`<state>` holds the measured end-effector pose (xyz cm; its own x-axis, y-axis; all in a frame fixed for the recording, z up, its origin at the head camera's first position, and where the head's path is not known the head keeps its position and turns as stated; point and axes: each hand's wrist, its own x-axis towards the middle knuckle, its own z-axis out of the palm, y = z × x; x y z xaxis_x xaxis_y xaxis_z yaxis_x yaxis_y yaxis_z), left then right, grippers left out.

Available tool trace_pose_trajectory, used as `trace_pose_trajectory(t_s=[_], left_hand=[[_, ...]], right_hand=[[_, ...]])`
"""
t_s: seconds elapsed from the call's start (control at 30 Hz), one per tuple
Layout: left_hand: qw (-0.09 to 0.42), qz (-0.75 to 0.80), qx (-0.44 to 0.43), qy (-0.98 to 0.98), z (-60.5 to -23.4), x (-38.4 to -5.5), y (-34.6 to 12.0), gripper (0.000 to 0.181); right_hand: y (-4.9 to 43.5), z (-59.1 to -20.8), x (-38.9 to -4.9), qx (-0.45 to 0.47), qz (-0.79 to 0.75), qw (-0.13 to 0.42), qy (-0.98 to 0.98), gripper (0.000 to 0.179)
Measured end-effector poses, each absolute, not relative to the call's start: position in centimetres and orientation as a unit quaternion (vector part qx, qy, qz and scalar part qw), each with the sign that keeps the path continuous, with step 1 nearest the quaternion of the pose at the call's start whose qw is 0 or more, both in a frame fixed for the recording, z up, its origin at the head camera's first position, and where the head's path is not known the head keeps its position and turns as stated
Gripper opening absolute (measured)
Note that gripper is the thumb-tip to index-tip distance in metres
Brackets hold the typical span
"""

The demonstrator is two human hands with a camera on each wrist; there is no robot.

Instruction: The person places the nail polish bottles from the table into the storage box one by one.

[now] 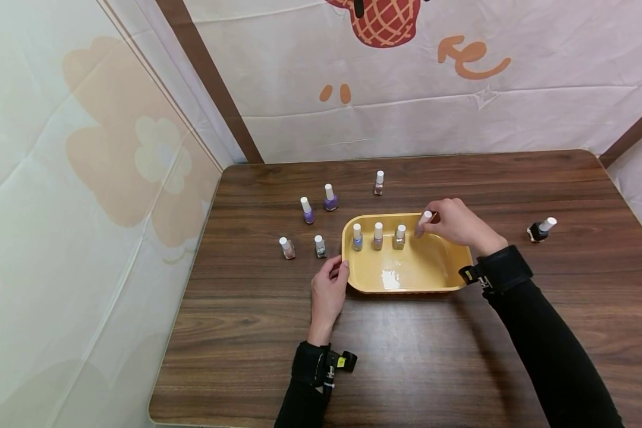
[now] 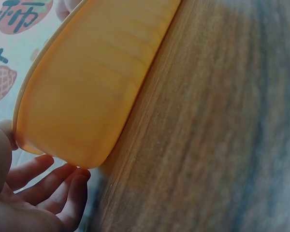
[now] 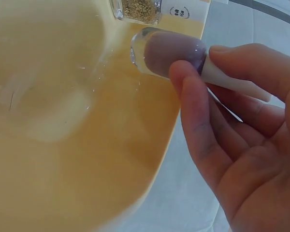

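My right hand (image 1: 452, 223) pinches a mauve nail polish bottle (image 3: 174, 52) between thumb and fingers, over the far right part of a yellow tray (image 1: 422, 276). In the right wrist view its white cap (image 3: 232, 82) points toward the palm. Three nail polish bottles stand in a row in the tray: a blue one (image 1: 357, 241), a pale purple one (image 1: 378, 241) and a gold glitter one (image 1: 399, 241). My left hand (image 1: 329, 294) holds the tray's left end, with the thumb by the rim and curled fingers (image 2: 77, 193) against the outer wall.
Left of the tray are a pinkish bottle (image 1: 288, 248) and a glitter bottle (image 1: 320, 247). Behind it are two purple bottles (image 1: 307, 213) (image 1: 330, 201) and a pink one (image 1: 378, 184). A black bottle (image 1: 540, 230) lies tilted at the right on the wooden table (image 1: 235, 356).
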<state>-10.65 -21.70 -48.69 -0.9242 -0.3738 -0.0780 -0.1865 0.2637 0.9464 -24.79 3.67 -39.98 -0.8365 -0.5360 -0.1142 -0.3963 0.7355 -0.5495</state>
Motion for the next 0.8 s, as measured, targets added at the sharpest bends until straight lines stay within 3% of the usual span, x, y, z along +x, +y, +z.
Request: trace_pose_trajectory(t_s=[0.8], left_hand=[[0.082,-0.581,0.178,-0.79,-48.71,-10.68,-21.73,0.029]], right_hand=[[2.93,-40.43,-24.98,-0.266,-0.238,0.155,0.921,0.008]])
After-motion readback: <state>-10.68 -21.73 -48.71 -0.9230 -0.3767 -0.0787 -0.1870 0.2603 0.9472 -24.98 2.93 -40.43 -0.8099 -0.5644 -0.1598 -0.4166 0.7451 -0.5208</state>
